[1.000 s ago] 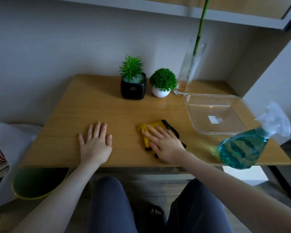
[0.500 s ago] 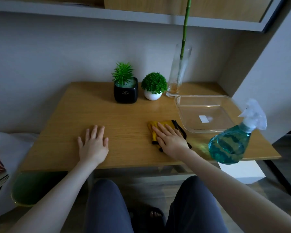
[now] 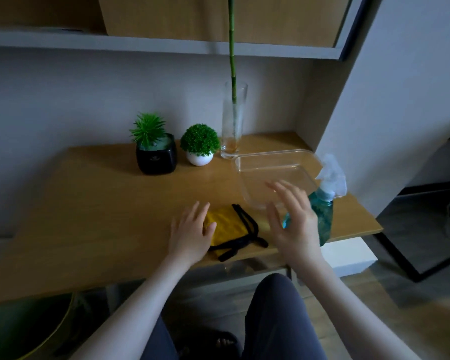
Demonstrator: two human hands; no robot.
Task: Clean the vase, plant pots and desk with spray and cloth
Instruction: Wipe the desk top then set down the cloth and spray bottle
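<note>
A yellow cloth with black trim (image 3: 230, 227) lies near the front edge of the wooden desk (image 3: 96, 203). My left hand (image 3: 191, 233) lies flat with straight fingers on the cloth's left part. My right hand (image 3: 292, 220) hovers with spread fingers, blurred, just left of the teal spray bottle (image 3: 322, 211) and holds nothing. At the back stand a black square pot with a spiky plant (image 3: 156, 157), a white round pot with a bushy plant (image 3: 200, 158) and a tall glass vase (image 3: 233, 120) holding a green stalk.
A clear plastic tray (image 3: 273, 175) sits at the right between the vase and the bottle. A shelf (image 3: 166, 45) runs above the desk. A side wall (image 3: 400, 74) closes the right. My knees are under the front edge.
My right hand has lifted off the cloth and moved right toward the spray bottle. My left hand has slid right onto the cloth. The camera has shifted, so the desk appears further left.
</note>
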